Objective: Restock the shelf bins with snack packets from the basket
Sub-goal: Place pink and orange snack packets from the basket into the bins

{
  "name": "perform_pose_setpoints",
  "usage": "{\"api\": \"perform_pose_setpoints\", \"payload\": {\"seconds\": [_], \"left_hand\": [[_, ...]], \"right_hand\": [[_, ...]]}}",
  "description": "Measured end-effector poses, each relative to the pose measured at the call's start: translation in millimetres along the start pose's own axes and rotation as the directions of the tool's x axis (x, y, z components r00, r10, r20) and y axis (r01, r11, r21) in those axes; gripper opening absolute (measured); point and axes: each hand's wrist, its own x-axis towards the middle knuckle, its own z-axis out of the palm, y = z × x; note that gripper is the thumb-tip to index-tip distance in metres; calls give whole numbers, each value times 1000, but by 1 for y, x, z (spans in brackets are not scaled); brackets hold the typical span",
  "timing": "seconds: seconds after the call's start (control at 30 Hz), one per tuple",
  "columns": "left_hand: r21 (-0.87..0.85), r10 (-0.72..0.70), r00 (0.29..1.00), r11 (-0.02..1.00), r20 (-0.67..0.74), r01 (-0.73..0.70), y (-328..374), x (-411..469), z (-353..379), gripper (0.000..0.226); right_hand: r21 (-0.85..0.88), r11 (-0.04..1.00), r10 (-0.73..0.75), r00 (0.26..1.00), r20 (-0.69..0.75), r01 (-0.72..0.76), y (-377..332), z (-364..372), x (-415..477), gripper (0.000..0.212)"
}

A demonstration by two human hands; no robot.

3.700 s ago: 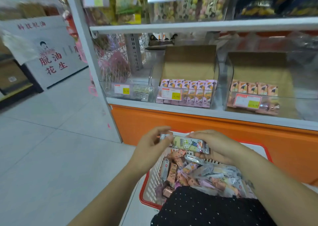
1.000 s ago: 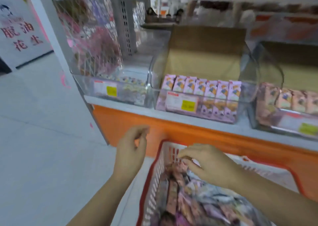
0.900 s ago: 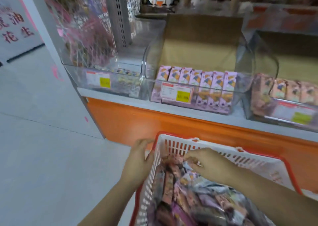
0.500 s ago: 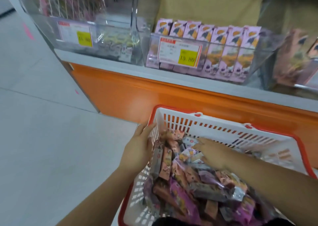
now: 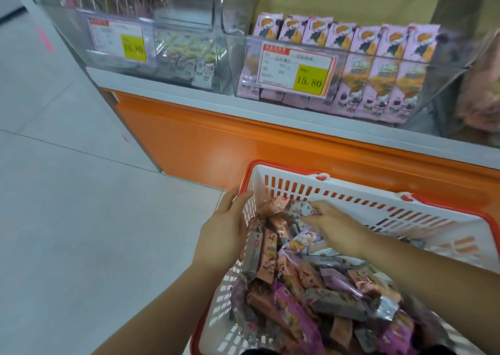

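**Digging into the basket's far corner**

Beyond the basket (image 5: 286,172) runs the shelf (image 5: 189,91), its clear bin (image 5: 446,73) of purple packs (image 5: 378,84) just past the far wall and a second bin (image 5: 186,54) further left. Inside the basket the snack packets (image 5: 311,281) lie heaped. My left hand (image 5: 224,233) stays flat, fingers straight, against the basket's left wall. My right hand (image 5: 335,230) has slid from mid-heap to the far left corner, where finger and thumb now pinch a small grey packet (image 5: 307,210).

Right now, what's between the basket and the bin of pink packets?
In the head view, only the grey ledge and the orange panel under it separate the basket from that bin.
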Motion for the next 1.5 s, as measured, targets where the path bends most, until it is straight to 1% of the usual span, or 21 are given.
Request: {"api": "perform_pose_setpoints", "payload": {"seconds": [0.1, 0.17, 0.2, 0.3, 0.37, 0.4, 0.47, 0.53, 0.57, 0.7, 0.8, 0.87, 0.93, 1.0, 1.03, 1.1, 1.13, 1.2, 1.27, 1.4, 1.5], "left_hand": [[38, -20, 999, 999, 26, 19, 2, 1, -2, 52], [74, -28, 999, 997, 46, 25, 5, 1, -4, 54], [98, -38, 997, 995, 69, 31, 8, -1, -6, 55], [246, -38, 987, 969, 154, -1, 12, -2, -13, 62], [259, 7, 988, 965, 157, -48, 20, -5, -22, 62], [190, 69, 991, 978, 116, -90, 26, -7, -29, 59], [-96, 153, 988, 984, 15, -151, 47, -14, -50, 49], [-388, 152, 985, 906, -75, -170, 68, -22, -76, 37], [-471, 136, 984, 865, -115, -175, 78, -26, -91, 31], [-648, 77, 980, 741, -181, -178, 103, -27, -148, 24], [-724, -11, 970, 668, -241, -172, 106, -15, -184, 21], [-767, -63, 965, 622, -254, -161, 103, -4, -204, 19], [-795, -66, 973, 589, -222, -142, 100, 8, -223, 24], [-801, -57, 978, 585, -200, -130, 93, 25, -241, 26], [-792, -59, 978, 598, -200, -125, 90, 35, -250, 25], [-748, -82, 973, 654, -216, -111, 80, 61, -268, 24], [-718, -93, 967, 688, -236, -108, 76, 75, -275, 28], [-627, -103, 954, 772, -283, -103, 69, 106, -286, 37], [-511, -92, 949, 856, -303, -80, 66, 138, -291, 42], [-326, -111, 978, 944, -177, 49, 67, 199, -284, 46], [-203, -108, 990, 975, -90, 88, 71, 233, -270, 42]], "right_hand": [[296, 955, 18, 986, -163, 31, -7, -33, -23, 38], [535, 844, 51, 984, -173, 50, -16, -54, -40, 33], [613, 786, 44, 983, -178, 76, -21, -63, -48, 29], [740, 659, 24, 979, -203, 137, -40, -89, -75, 19], [765, 624, 29, 973, -229, 161, -53, -104, -90, 17], [771, 613, 31, 970, -243, 174, -60, -111, -95, 16], [789, 577, 36, 959, -283, 211, -72, -125, -104, 15], [808, 532, 50, 944, -326, 251, -87, -141, -109, 15], [814, 513, 58, 935, -351, 274, -94, -149, -110, 15], [812, 415, 74, 874, -480, 411, -131, -184, -104, 19], [776, 363, 83, 811, -579, 516, -162, -208, -94, 22], [760, 330, 65, 790, -610, 559, -179, -223, -84, 22], [734, 364, 19, 783, -622, 574, -189, -239, -73, 23], [642, 468, -90, 755, -649, 608, -189, -257, -61, 25], [546, 582, -139, 735, -664, 602, -183, -266, -55, 28], [223, 853, -218, 712, -668, 471, -165, -287, -39, 39], [80, 919, -248, 723, -645, 386, -156, -296, -30, 45], [-107, 957, -280, 767, -577, 269, -141, -306, -12, 51], [-205, 951, -306, 780, -546, 230, -130, -306, 3, 54], [-161, 934, -347, 701, -622, 320, -117, -291, 18, 58], [-110, 923, -348, 678, -647, 369, -114, -283, 24, 59]]}}
